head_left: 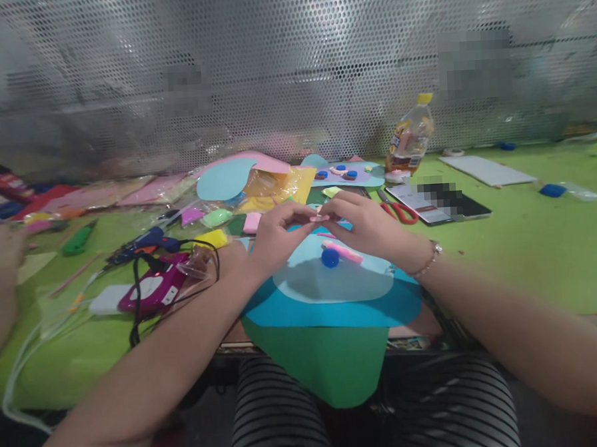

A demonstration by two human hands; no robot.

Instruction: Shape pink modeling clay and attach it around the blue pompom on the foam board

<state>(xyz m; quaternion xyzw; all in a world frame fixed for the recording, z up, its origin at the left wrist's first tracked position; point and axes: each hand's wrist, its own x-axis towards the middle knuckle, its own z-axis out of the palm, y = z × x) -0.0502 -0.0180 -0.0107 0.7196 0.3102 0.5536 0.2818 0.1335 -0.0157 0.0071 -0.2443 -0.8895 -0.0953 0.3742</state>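
Above pale-blue paper point(301, 282), left hand point(277, 234) and right hand point(366, 225) pinch a pink piece point(319, 218) with their fingers point(298, 213). It lies crosswise between them.

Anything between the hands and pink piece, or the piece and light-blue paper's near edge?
Left hand and right hand touch the pink piece, nothing visible between; a blue ball and pink roll lie toward that edge.
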